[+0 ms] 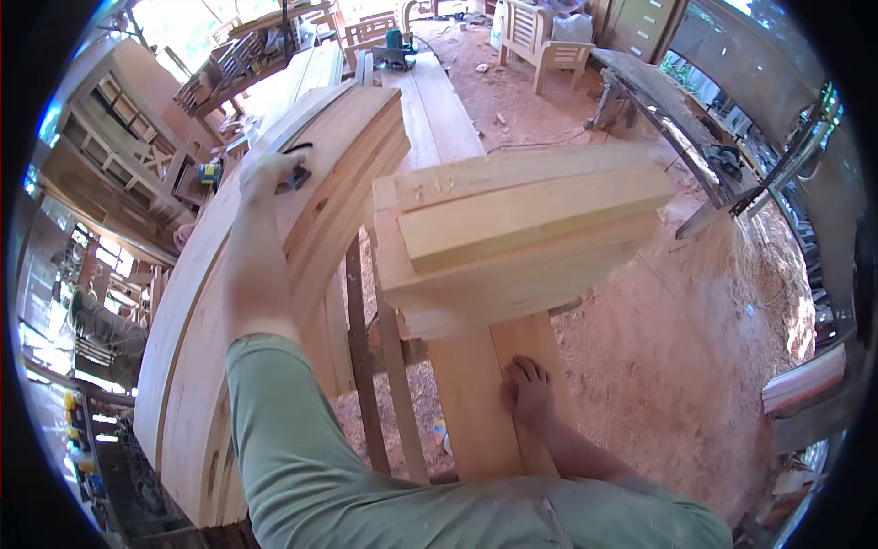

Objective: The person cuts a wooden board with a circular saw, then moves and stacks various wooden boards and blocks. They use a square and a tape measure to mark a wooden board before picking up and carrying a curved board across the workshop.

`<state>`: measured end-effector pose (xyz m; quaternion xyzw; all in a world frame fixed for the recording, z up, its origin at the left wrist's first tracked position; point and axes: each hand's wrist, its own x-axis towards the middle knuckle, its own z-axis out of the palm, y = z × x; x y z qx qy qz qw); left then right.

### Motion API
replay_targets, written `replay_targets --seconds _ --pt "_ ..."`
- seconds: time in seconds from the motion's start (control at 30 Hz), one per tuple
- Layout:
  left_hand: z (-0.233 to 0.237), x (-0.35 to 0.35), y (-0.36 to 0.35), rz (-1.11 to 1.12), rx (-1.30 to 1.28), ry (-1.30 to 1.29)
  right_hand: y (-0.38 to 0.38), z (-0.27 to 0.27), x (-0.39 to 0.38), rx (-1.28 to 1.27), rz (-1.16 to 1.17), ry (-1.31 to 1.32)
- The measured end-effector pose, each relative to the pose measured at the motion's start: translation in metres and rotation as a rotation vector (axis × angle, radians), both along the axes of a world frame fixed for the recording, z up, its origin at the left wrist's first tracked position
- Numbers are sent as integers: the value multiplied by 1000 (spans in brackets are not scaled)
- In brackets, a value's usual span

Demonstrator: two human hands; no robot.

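My left hand (268, 176) reaches far forward onto a stack of wide, curved wooden planks (203, 302). Its fingers are closed around a small dark tool (294, 179), whose exact kind I cannot make out. A thin black curved piece (298, 146) shows just beyond the fingers. My right hand (529, 392) rests low on a pale wooden board (471, 393), fingers on its surface and nothing visible in them. Ahead of that hand is a block of stacked thick wood pieces (535, 220), somewhat blurred, standing higher than the board.
A green power tool (395, 50) sits on long planks (444, 105) ahead. On the right is a rough workbench (672, 105) with dark tools on it. A wooden chair frame (540, 46) stands at the back. Reddish, dusty ground (658, 366) spreads to the right.
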<state>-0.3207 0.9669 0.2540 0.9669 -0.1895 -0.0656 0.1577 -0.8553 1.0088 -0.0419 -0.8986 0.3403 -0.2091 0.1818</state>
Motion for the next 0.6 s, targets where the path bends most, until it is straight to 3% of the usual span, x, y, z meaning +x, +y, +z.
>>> replay_targets --seconds 0.1,0.17,0.2,0.3,0.37,0.4,0.43,0.6 --pt "-20 53 -11 36 118 18 -2 -4 1 -4 -3 -11" --pt "-7 41 3 -7 253 -30 -3 -7 1 13 -21 -45" --pt "4 22 13 88 312 -40 -4 -9 1 27 -9 -41" --pt "12 22 61 47 356 42 -2 -13 1 43 -38 -77" --pt "17 27 110 54 248 -37 -5 -12 1 43 -23 -90" --pt "-8 87 143 40 240 36 -6 -13 0 65 -31 -92" --pt "7 47 176 37 86 50 -6 -16 0 53 -25 -107" --pt "29 -28 325 359 200 59 -3 -15 0 134 -3 -129"
